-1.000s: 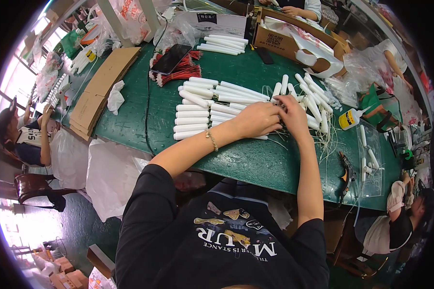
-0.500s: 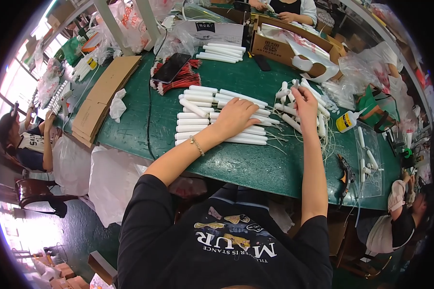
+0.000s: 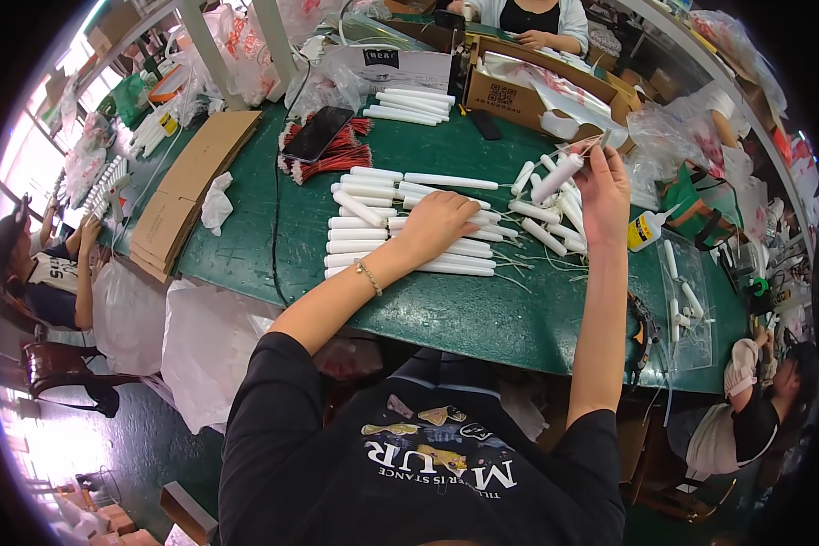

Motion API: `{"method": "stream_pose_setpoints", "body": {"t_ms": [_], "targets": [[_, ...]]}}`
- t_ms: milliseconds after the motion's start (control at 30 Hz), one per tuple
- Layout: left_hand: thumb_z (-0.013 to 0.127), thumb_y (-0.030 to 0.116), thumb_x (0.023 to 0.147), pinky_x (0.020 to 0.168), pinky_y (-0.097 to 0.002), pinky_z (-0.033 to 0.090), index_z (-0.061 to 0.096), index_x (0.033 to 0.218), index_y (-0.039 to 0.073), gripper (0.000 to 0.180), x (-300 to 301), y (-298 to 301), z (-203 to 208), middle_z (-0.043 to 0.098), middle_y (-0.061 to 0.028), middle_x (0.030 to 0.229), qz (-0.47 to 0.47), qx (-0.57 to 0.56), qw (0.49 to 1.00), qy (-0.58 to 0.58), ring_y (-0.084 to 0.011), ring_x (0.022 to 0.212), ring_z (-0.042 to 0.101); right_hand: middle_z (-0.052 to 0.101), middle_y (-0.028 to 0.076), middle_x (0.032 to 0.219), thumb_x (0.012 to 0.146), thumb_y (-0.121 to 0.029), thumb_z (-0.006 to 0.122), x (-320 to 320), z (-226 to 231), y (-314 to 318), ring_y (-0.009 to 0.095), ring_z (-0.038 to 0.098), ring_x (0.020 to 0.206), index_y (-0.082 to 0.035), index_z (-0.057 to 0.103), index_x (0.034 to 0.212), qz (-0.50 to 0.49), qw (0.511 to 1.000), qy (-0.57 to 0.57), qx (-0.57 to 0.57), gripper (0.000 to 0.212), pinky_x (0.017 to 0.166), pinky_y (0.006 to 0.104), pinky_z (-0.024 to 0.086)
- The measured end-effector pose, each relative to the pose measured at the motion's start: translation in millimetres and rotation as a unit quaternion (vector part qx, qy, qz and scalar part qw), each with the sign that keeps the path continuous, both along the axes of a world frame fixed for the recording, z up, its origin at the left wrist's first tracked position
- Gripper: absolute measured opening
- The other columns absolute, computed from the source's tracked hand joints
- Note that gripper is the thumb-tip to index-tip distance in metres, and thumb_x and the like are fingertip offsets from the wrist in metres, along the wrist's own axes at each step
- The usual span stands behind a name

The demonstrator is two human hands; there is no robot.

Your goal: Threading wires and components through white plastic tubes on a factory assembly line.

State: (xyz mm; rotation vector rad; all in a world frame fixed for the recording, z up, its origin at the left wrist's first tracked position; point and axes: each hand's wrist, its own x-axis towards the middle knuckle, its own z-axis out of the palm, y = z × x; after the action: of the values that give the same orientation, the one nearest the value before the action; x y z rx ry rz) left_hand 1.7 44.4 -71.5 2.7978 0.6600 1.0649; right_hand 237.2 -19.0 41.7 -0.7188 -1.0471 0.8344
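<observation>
Raised over a loose pile of short white tubes [image 3: 535, 210], my right hand [image 3: 604, 187] pinches the upper end of a white tube [image 3: 555, 180]. That tube hangs tilted, and thin pale wires show by my fingertips. My left hand [image 3: 439, 221] lies palm down across the long white tubes [image 3: 455, 266], its fingers slightly bent and its thumb apart. Beside it, shorter white tubes [image 3: 357, 234] are lined up in a stack, one lying askew on top. Thin wires trail from the long tubes' right ends. What lies under my left palm is hidden.
A phone [image 3: 320, 134] lies on red wire bundles [image 3: 341, 164]. More white tubes [image 3: 409, 106] lie farther back. At the right are a glue bottle [image 3: 644, 231], pliers [image 3: 643, 332] and a plastic bag with tubes [image 3: 698, 343]. Flattened cardboard [image 3: 191, 196] lies left. Other people sit around.
My right hand has risen slightly and moved right, lifting a white tube off the pile. My left hand stays on the row with its fingers drawn in a little. The view has shifted slightly.
</observation>
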Motion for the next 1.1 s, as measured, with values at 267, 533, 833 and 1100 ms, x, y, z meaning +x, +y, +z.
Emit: {"method": "stream_pose_setpoints", "body": {"t_ms": [267,533,833,1100], "targets": [[0.066,0.023,0.078,0.080,-0.0394,0.046,0.060,0.096,0.007,0.025,-0.1,-3.2,6.4,0.062,-0.0111,0.096,0.003,-0.002,1.000,0.009,-0.0294,0.091,0.058,0.057,0.004,0.084,0.095,-0.021,0.050,2.8,3.9,-25.7,0.010,0.052,0.068,-0.005,0.053,0.099,0.009,0.994,0.018,-0.107,0.017,0.059,0.0238,0.044],[0.064,0.016,0.084,0.086,-0.0369,0.045,0.050,0.120,0.003,0.041,28.8,-46.6,56.9,0.058,-0.0163,0.109,-0.073,-0.226,0.946,-0.219,-0.0298,0.102,0.057,0.052,0.003,0.074,0.095,-0.020,0.050,-20.7,3.7,-62.8,0.009,0.049,0.058,-0.002,0.053,0.102,0.081,0.979,-0.018,-0.184,0.020,0.048,0.0207,0.039],[0.058,0.009,0.090,0.056,-0.0218,0.043,0.061,0.103,-0.002,0.017,25.6,-74.2,85.5,0.059,-0.0013,0.073,-0.179,-0.436,0.864,-0.175,-0.0047,0.063,0.050,0.057,0.003,0.071,0.095,-0.021,0.049,-29.8,0.2,-111.8,0.007,0.047,0.052,0.000,0.058,0.103,0.020,0.946,-0.209,-0.246,0.025,0.046,0.0199,0.038],[0.058,0.014,0.090,0.054,-0.0220,0.038,0.065,0.098,-0.001,0.018,17.3,-79.5,86.5,0.059,-0.0008,0.070,-0.121,-0.384,0.914,-0.053,-0.0044,0.061,0.045,0.060,0.002,0.078,0.094,-0.016,0.047,-44.5,-9.3,-131.8,0.003,0.045,0.049,-0.005,0.058,0.120,-0.037,0.935,-0.249,-0.249,0.030,0.045,0.0168,0.036]]}}
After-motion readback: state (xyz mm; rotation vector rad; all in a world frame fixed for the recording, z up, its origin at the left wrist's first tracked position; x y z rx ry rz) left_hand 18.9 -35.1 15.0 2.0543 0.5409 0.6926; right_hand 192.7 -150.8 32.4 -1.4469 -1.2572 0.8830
